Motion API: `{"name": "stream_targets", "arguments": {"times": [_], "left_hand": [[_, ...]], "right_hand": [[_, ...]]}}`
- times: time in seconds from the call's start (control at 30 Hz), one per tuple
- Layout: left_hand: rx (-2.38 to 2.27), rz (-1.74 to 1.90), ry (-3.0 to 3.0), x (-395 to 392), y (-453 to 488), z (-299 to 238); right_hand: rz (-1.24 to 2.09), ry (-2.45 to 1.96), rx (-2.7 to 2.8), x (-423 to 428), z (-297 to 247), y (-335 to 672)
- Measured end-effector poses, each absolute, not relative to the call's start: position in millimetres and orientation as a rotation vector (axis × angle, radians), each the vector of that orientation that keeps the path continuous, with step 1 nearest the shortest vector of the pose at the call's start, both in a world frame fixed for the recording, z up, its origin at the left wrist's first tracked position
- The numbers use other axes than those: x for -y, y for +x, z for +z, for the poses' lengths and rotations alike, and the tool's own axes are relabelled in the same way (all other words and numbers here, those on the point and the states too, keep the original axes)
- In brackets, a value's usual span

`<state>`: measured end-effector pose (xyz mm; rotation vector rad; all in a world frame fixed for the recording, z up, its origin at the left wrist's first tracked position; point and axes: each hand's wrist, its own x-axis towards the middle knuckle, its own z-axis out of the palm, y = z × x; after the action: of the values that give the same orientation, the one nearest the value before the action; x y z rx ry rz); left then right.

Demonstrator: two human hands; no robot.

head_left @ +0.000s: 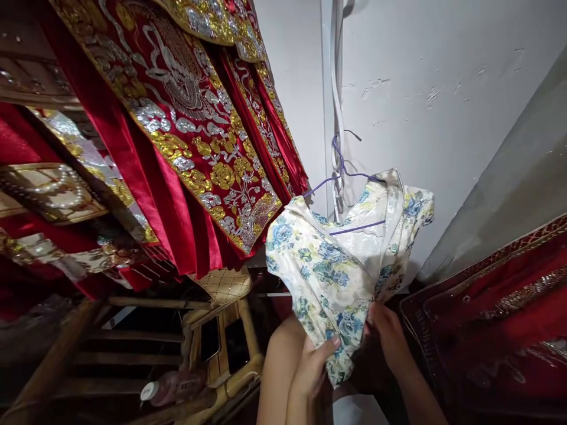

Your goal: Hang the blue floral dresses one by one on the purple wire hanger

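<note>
A white blouse with blue and green flowers [328,265] hangs on a purple hanger [340,171] in front of me, its neckline crossed and open. My left hand [316,360] grips the lower front of the blouse, thumb on top and fingers behind the cloth. At the blouse's right side, my right hand [383,327] pinches the fabric near the waist, its fingertips partly hidden. The hanger's hook [353,135] shows above, beside white cables on the wall.
Red embroidered garments [212,130] with gold and silver sequins hang at the left. Below them stands a bamboo chair [239,378], near a bottle with a white cap [170,388]. Red fabric in clear plastic [500,319] lies at the right. Behind is a scuffed white wall [425,71].
</note>
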<state>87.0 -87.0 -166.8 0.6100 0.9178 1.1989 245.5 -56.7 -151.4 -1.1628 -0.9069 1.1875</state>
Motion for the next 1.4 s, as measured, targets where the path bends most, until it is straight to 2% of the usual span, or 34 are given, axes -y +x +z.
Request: {"name": "stream_targets", "arguments": {"times": [0.3, 0.37, 0.47, 0.57, 0.67, 0.83, 1.13, 1.4], "left_hand": [[-0.954, 1.154, 0.650, 80.5, 68.2, -176.4], [-1.086, 1.246, 0.674, 73.8, 70.5, -182.2], [-1.382, 1.570, 0.746, 73.4, 83.3, -187.1], [-1.518, 1.729, 1.096, 84.8, 101.9, -180.2], [-1.382, 1.528, 1.450, 92.7, 117.2, -164.0], [-1.190, 1.302, 1.640, 83.5, 124.4, -141.4], [-1.176, 1.265, 1.721, 92.6, 134.0, -147.4], [-1.109, 1.120, 1.924, 87.4, 126.6, -140.4]], "right_hand": [[1.045, -1.178, 0.914, 46.4, -119.3, 242.6], [1.037, -1.173, 0.898, 51.6, -119.1, 242.2], [1.107, -1.167, 0.873, 66.1, -124.3, 237.7], [1.185, -1.141, 0.900, 81.1, -126.7, 229.7], [1.241, -1.128, 0.953, 89.3, -119.0, 225.7], [1.248, -1.183, 1.056, 94.3, -103.6, 236.1], [1.249, -1.204, 0.985, 93.7, -127.0, 243.3], [1.213, -1.198, 0.939, 80.0, -87.3, 248.4]]}}
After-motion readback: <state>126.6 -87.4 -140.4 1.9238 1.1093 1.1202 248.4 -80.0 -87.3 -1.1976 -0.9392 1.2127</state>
